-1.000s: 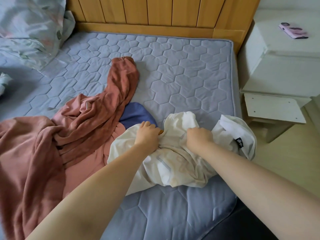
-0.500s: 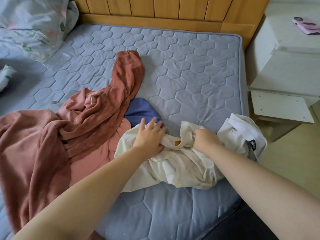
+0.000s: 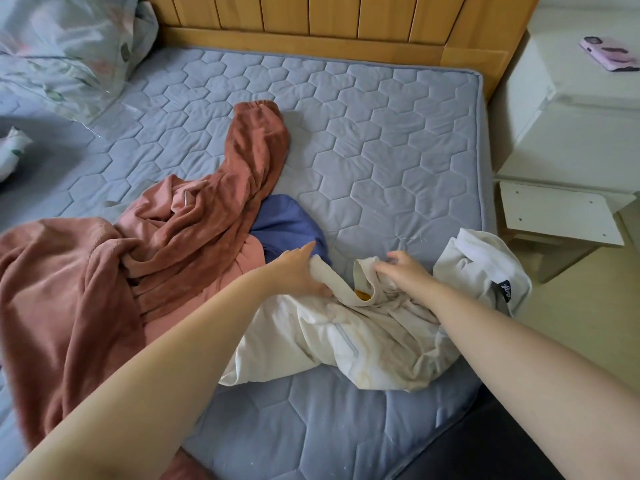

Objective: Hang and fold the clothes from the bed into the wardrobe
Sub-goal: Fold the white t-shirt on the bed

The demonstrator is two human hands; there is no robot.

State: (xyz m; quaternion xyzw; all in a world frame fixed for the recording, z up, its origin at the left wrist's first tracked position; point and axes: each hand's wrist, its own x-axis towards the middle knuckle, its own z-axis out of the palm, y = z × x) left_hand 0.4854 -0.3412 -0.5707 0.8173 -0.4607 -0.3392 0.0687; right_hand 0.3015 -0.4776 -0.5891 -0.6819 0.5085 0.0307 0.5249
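Head view: quilted blue-grey mattress (image 3: 381, 140) is carrying everything, wooden headboard (image 3: 329, 22) running along its far edge. Floral bedding (image 3: 69, 46) is sitting bunched at the far-left corner. Rust-coloured garment (image 3: 173, 244) is sprawling across the left half, one sleeve reaching toward mid-bed, and it's overlapping a blue garment (image 3: 287, 223) at centre. White nightstand (image 3: 571, 133) is standing off the right edge with a phone (image 3: 609, 53) lying on top. Cream garment (image 3: 363, 334) is lying crumpled near the near-right edge, partly hidden by both forearms; a white piece with a black tag (image 3: 485, 268) is hanging over the right edge beside it. Left hand (image 3: 294, 271) is gripping a rolled cream edge, index finger stretched out. Right hand (image 3: 405, 271) is curling its fingers on the cream neckline, thumb pressing the fabric.
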